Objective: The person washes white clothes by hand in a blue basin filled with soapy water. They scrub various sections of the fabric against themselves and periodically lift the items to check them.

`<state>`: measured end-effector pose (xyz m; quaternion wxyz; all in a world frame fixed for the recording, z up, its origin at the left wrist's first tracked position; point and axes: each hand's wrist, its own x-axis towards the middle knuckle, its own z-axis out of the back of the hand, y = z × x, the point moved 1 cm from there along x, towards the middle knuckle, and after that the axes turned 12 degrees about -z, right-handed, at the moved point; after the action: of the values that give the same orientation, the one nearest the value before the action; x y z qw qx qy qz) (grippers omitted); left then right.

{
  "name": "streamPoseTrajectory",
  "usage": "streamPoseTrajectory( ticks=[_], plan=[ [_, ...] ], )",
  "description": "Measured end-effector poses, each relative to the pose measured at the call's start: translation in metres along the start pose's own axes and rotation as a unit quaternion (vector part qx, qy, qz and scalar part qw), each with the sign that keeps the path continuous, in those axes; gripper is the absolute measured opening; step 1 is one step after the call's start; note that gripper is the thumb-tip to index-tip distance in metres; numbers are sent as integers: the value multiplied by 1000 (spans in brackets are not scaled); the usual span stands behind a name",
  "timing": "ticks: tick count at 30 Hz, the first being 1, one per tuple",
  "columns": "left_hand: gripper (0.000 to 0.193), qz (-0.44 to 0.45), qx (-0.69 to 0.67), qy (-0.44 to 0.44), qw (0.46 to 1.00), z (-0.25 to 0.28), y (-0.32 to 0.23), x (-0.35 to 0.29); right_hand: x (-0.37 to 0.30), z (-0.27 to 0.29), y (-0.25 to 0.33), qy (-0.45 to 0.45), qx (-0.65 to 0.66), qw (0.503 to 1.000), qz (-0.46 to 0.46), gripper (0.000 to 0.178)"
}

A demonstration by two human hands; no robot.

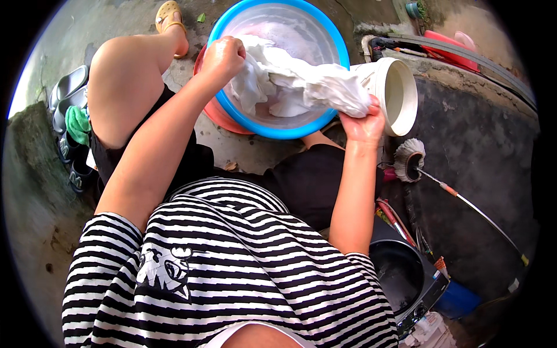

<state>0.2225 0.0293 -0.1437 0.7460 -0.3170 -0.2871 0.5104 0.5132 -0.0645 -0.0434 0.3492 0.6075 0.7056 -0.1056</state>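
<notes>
A wet white cloth (290, 75), perhaps a garment, is stretched between my two hands over a round basin (342, 43) with a blue rim. My left hand (224, 56) is closed in a fist round the cloth's left end, above the basin's left edge. At the other end, my right hand (365, 122) grips the bunched cloth just outside the rim, palm partly turned up. Some of the cloth hangs down into the basin. Cloudy, sudsy water (278, 32) shows at the far side of it.
Under the basin sits a red basin (219, 116). A white bucket (409, 95) lies tipped at its right. Further right are a mop (410, 161) with a long handle and a black pan-like vessel (400, 272). Grey slippers (71, 87) and a green cloth (77, 123) are at the left.
</notes>
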Motion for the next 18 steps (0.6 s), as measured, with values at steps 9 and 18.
streamPoseTrajectory(
  ticks=[9, 18],
  plan=[
    [56, -126, -40, 23, 991, -26, -45, -11, -29, -69, -16, 110, -89, 990, 4, 12],
    [13, 110, -645, -113, 748, -13, -34, 24, -30, -74, 11, -21, -321, 943, 89, 15]
  ],
)
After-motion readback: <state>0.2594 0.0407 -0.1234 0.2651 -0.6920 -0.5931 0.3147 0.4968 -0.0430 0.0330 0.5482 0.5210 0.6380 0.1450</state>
